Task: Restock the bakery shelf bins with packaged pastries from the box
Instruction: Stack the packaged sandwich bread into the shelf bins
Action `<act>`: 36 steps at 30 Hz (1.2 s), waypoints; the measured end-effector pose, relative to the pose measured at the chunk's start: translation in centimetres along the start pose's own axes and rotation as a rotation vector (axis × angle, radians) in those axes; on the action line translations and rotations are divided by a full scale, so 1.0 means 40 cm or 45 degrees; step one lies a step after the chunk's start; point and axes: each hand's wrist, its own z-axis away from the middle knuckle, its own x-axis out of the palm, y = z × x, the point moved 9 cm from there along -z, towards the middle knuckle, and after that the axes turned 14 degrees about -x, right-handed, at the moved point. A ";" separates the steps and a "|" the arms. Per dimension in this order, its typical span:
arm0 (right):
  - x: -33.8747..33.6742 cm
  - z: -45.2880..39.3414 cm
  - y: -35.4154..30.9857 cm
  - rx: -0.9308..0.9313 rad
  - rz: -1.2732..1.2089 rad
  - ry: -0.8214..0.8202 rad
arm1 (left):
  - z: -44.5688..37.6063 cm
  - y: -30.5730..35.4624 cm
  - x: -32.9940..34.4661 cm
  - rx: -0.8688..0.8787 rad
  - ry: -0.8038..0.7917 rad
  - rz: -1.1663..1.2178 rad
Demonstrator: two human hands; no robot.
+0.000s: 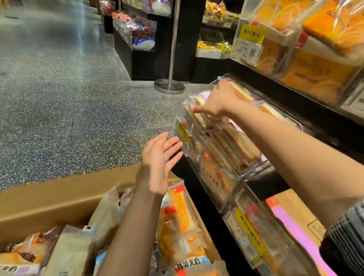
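Observation:
A brown cardboard box (41, 200) at the lower left holds several packaged pastries (176, 224) in clear and orange wrappers. To its right a clear plastic shelf bin (183, 135) is packed with upright pastry packs (235, 142). My right hand (216, 101) reaches into the bin's far end and its fingers rest on the top of a pack there. My left hand (157, 157) hovers above the box, just left of the bin's front wall, fingers straight and spread, holding nothing.
A lower clear bin (256, 237) with a yellow price tag sits under my right arm. Upper shelf bins (313, 67) hold orange cake packs. A metal pole stand (169, 85) rises from the speckled floor (49, 94) beyond the bin. Dark candy displays (138, 38) line the aisle.

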 end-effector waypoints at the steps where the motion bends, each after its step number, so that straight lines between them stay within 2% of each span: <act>1: 0.029 -0.011 -0.010 -0.041 -0.049 -0.024 | -0.007 -0.002 -0.004 0.003 0.001 0.015; 4: 0.089 -0.027 0.003 -0.046 -0.280 -0.062 | -0.022 -0.011 -0.017 0.011 0.019 0.015; 10: 0.093 -0.021 0.017 -0.068 -0.249 -0.082 | -0.020 -0.018 -0.056 -0.056 0.079 -0.146; 13: 0.058 0.009 -0.008 -0.090 -0.163 0.080 | -0.004 -0.014 -0.067 -0.109 0.082 -0.279; 15: 0.008 0.037 -0.034 -0.128 -0.189 0.266 | 0.006 -0.008 -0.075 -0.119 0.104 -0.412; 18: -0.056 0.081 -0.087 -0.213 -0.346 0.480 | 0.029 0.009 -0.092 -0.094 0.149 -0.612; 20: -0.071 0.120 -0.129 -0.229 -0.539 0.521 | 0.050 0.025 -0.106 -0.052 0.179 -0.741; 24: -0.041 0.217 -0.256 -0.313 -0.903 0.493 | 0.086 0.059 -0.169 0.002 0.235 -1.144; 28: 0.037 0.299 -0.410 -0.451 -1.140 0.382 | 0.134 0.064 -0.260 -0.152 0.150 -1.607; 30: 0.077 0.337 -0.486 -0.528 -1.181 0.305 | 0.173 0.067 -0.314 -0.231 0.155 -1.700; 33: 0.132 0.387 -0.585 -0.607 -1.233 0.191 | 0.229 0.091 -0.399 -0.255 0.252 -1.887; 36: 0.173 0.421 -0.662 -0.690 -1.235 0.100 | 0.284 0.128 -0.514 -0.336 0.437 -2.092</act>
